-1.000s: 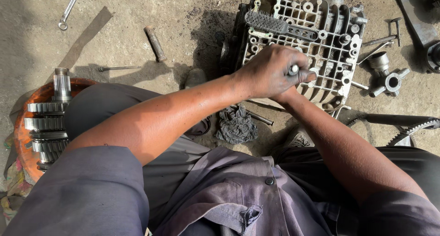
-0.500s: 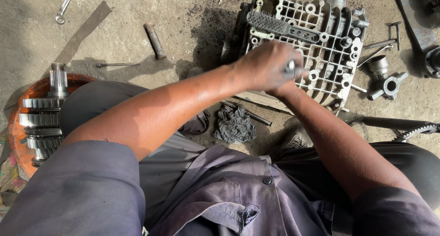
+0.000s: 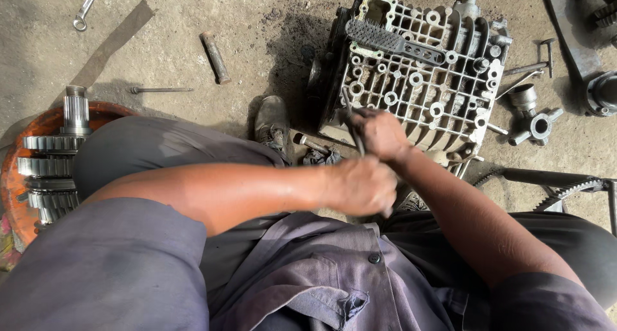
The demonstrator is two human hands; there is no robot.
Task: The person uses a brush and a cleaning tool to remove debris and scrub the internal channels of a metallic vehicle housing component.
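While a person in grey work clothes sits over an oily workshop floor, both bare hands are closed on one slim metal tool [image 3: 350,122] at the near edge of a ribbed aluminium gearbox casing [image 3: 418,80]. The right hand [image 3: 382,135], at about 1 o'clock from the frame's centre, is clamped around the tool's upper shaft just where its tip meets the casing's lower left corner. The left hand [image 3: 360,186], just below it near the centre, is fisted; the tool's lower end disappears into it, so what it grasps there cannot be seen clearly. The two hands sit close together, almost touching.

A dark wire brush [image 3: 392,42] lies across the top of the casing at 12 o'clock. At 10 o'clock, a short rusty cylinder [image 3: 215,58] and a thin rod [image 3: 160,90] rest on the floor, with a ring spanner [image 3: 87,9] at the upper left corner. At 9 o'clock, a gear shaft [image 3: 54,157] with stacked cogs lies in an orange basin [image 3: 9,196]. At 2 o'clock, a cross-shaped joint [image 3: 533,119] sits beside the casing, and a toothed ring gear [image 3: 572,189] curves at 3 o'clock. A worn shoe [image 3: 271,119] shows just left of the casing.
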